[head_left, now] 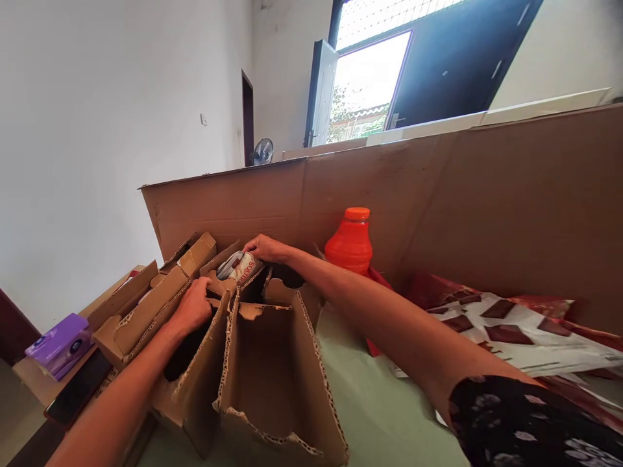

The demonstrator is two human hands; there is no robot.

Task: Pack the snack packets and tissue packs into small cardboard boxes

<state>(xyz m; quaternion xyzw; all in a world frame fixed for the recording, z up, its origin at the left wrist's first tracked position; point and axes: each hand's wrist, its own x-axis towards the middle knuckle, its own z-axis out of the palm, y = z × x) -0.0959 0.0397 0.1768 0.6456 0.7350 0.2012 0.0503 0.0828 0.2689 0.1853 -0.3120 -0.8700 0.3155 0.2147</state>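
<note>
Several open-topped cardboard boxes stand side by side. Near the back, a small cardboard box (218,286) contains cream packets with red lettering (246,267). My right hand (265,248) reaches across to this box's far right edge, its fingers bent closed there beside the packets. My left hand (195,306) is closed at the box's near left corner, with its fingertips partly hidden. Below my left wrist lies the dark opening of another cardboard box (195,383). A larger open cardboard box (272,363) with torn rims stands to the right, its inside bare.
An orange-red plastic bottle (351,241) stands against the tall cardboard wall (462,194). Red-and-white packaging (501,327) lies at right on the pale green surface (374,395). A purple tissue pack (63,344) and dark phone (78,392) lie at left.
</note>
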